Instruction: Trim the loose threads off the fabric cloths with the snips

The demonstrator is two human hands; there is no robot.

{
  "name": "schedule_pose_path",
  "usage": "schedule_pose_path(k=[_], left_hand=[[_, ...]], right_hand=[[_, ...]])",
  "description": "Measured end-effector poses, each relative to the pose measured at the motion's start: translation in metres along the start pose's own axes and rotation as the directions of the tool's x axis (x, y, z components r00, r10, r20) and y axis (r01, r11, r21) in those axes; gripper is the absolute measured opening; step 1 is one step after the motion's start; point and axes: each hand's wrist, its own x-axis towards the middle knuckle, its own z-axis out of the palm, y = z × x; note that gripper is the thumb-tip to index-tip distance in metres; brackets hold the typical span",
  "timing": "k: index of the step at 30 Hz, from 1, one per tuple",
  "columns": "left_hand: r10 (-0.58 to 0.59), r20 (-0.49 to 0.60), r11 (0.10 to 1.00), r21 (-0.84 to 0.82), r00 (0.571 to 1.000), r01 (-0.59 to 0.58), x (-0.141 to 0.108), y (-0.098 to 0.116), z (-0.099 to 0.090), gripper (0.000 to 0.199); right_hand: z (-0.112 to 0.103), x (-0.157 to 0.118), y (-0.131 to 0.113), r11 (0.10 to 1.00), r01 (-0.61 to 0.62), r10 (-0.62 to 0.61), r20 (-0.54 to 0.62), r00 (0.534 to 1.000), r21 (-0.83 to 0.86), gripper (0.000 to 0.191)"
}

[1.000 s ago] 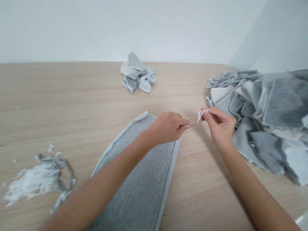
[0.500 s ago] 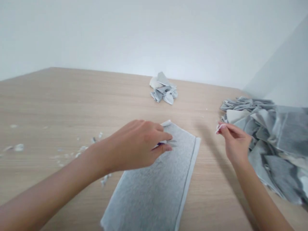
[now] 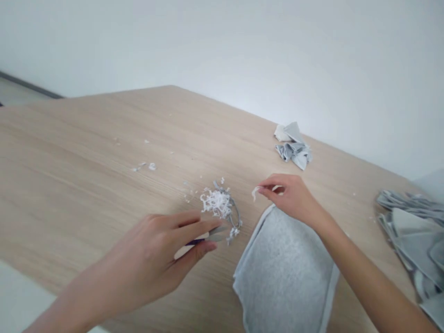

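Note:
Between the thumb and fingers of my left hand [image 3: 156, 254] is a pair of small thread snips [image 3: 215, 233], with short metal blades and a bit of purple showing; my palm hides the rest. The blades point right, beside a heap of white thread trimmings [image 3: 215, 202]. My right hand [image 3: 289, 196], closed in a pinch, holds a short white thread scrap [image 3: 255, 193] above the table, right of that heap. Under my right wrist lies a grey felt-like fabric piece [image 3: 287, 273] with seamed edges, partly covered by the forearm.
Small folded grey and cream fabric pieces [image 3: 293, 147] lie near the table's back edge by the white wall. A larger pile of grey fabric pieces [image 3: 416, 236] sits at the right. Loose lint bits [image 3: 151, 166] are scattered on the wooden table [image 3: 86, 138].
The view has turned left, bringing the trimmings heap to the middle. My right hand has carried the white scrap leftward, over the fabric's far end. My left hand has come off the fabric with the snips.

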Motion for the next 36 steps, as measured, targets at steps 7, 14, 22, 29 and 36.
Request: schedule_pose_path(k=[7, 14, 22, 29, 36], left_hand=[[-0.130, 0.005, 0.987, -0.100, 0.992, 0.130, -0.028, -0.028, -0.016, 0.030], [-0.133, -0.019, 0.985, -0.115, 0.991, 0.130, -0.033, -0.029, -0.015, 0.031], [-0.086, -0.006, 0.977, -0.197, 0.996, 0.083, -0.031, -0.004, 0.012, 0.035], [0.032, 0.175, 0.970, -0.244, 0.984, 0.011, -0.032, 0.021, 0.041, 0.037], [0.051, 0.254, 0.974, -0.228, 0.966, 0.008, -0.034, 0.038, 0.045, 0.036]], right_hand=[[0.041, 0.031, -0.033, 0.992, 0.117, -0.123, 0.348, 0.929, 0.038, 0.025], [0.005, -0.002, -0.037, 0.981, 0.090, -0.053, 0.205, 0.977, -0.175, 0.029], [-0.033, -0.158, -0.047, 0.980, -0.146, 0.142, -0.037, 0.989, -0.137, 0.020], [0.006, -0.275, -0.086, 0.978, -0.210, 0.210, -0.035, 0.977, -0.008, 0.033], [0.089, -0.332, -0.114, 0.808, -0.578, 0.575, 0.065, 0.816, 0.113, 0.037]])
